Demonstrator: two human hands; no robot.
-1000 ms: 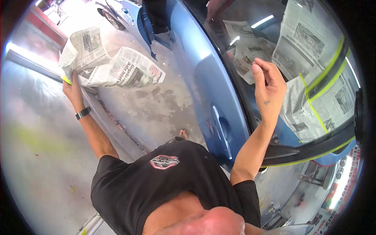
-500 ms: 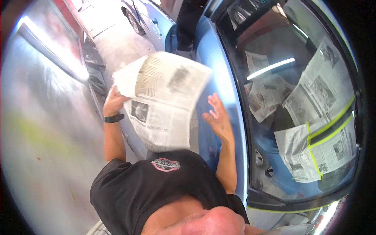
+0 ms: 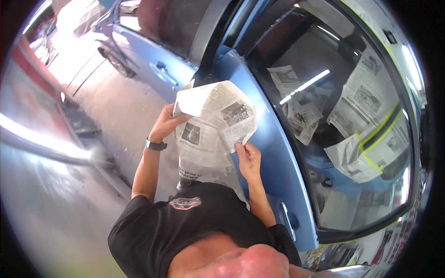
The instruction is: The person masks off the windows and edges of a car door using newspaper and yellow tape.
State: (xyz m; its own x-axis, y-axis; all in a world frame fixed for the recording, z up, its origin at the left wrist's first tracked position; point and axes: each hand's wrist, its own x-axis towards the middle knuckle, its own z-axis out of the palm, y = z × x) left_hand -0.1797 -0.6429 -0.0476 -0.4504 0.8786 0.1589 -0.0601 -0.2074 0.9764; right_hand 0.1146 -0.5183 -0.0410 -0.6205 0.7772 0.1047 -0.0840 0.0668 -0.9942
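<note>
A sheet of newspaper (image 3: 204,143) spreads between my two hands, in front of my chest. My left hand (image 3: 166,123) grips its left edge, thumb on top. With a pinch, my right hand (image 3: 248,160) holds the lower right corner of a part folded over toward me. Just right of the sheet stands a light blue car door (image 3: 264,120) with a dark window (image 3: 324,55). More newspaper (image 3: 366,99) shows behind or on the glass, with yellow-green tape (image 3: 371,163) along its edges.
Another blue door (image 3: 153,58) with a handle lies farther ahead. On the left runs a pale wall panel (image 3: 41,194) with a bright light strip (image 3: 41,139). Between them stretches a concrete floor (image 3: 120,104). Yellow-green tape borders the window frame.
My right hand has gone from open and free to pinching the newspaper's corner. The sheet has moved right and its right part is folded over. The view has turned, showing more of the blue door ahead.
</note>
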